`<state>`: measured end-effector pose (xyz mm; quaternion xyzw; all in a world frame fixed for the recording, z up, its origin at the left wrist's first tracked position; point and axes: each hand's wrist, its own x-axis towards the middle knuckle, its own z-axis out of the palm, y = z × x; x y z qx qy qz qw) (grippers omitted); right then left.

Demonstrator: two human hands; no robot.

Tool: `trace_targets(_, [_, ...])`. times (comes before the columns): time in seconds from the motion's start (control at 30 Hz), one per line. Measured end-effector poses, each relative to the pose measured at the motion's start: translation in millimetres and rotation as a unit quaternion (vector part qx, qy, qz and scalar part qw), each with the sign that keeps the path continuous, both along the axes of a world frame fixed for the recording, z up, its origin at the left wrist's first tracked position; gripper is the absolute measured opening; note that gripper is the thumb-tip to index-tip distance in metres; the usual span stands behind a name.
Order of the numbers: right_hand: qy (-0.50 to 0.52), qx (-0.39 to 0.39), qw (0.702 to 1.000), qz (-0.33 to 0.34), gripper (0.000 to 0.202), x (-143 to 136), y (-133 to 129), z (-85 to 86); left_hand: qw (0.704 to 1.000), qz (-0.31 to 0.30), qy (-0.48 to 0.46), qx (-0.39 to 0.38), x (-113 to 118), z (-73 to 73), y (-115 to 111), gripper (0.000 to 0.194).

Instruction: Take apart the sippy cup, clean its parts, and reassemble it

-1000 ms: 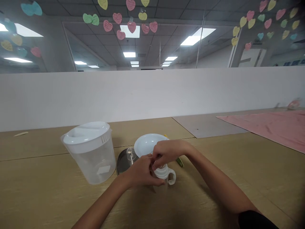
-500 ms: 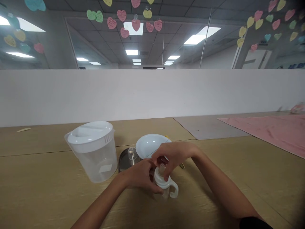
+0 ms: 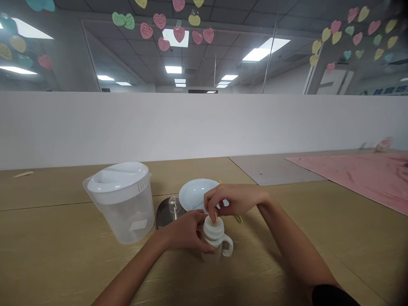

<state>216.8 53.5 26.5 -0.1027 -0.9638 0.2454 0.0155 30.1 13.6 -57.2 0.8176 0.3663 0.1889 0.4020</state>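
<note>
A baby bottle [image 3: 214,238] with a white collar and a curved white side handle stands upright on the table in front of me. My left hand [image 3: 190,231] is wrapped round its left side, thumb across the front. From above, my right hand [image 3: 230,199] pinches the teat [image 3: 215,220] at the top of the bottle with thumb and fingers; the fingers partly cover it. Just behind the hands is a white bowl [image 3: 194,191], and a clear cap [image 3: 174,205] sits on a round metal tray [image 3: 161,212] to its left.
A clear plastic pitcher [image 3: 127,216] with a white lid stands to the left. A yellow-green thin item [image 3: 238,219] shows partly behind my right wrist. To the right lies a pink cloth [image 3: 357,174]. A low white wall [image 3: 191,127] runs along the table's back.
My right fingers have shifted from around the collar and teat to a pinch on the teat's tip. My left hand still holds the bottle. The view has turned slightly right.
</note>
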Motion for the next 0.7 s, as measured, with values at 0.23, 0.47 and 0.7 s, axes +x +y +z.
trace_targets(0.23, [0.071,-0.049,0.992,-0.089,0.016,16,8,13.1,1.0,0.0,-0.007,0.005,2,4.9,-3,0.032])
trace_targets(0.47, [0.131,-0.064,0.973,-0.177,0.022,20,11,15.8,0.995,0.064,0.016,0.078,1,16.4,-6,0.049])
trace_targets(0.7, [0.281,-0.13,0.93,-0.2,0.02,16,13,13.8,0.974,0.142,-0.133,0.117,9,19.8,-6,0.031])
